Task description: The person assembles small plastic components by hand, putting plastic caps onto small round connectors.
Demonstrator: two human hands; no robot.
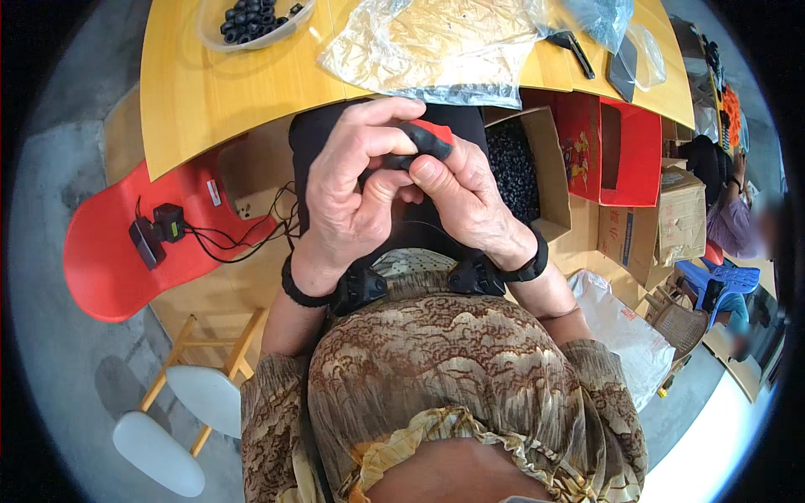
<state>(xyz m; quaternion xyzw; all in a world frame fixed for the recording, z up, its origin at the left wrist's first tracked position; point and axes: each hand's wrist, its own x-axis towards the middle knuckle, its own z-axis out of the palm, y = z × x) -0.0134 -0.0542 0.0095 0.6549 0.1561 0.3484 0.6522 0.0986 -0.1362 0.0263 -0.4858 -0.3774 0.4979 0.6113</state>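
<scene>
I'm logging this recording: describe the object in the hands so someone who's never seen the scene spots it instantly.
Start at the yellow table across the top of the view. Just below its near edge, the left hand and right hand meet, fingers around a small black-and-red piece. Its red patch sets it apart from the black parts in the tub at upper left.

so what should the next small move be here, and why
Probably a light press of the right hand's thumb on the black-and-red piece, with the left hand steadying it. The piece sits between the fingers of both hands, and that thumb lies by its black part.
</scene>
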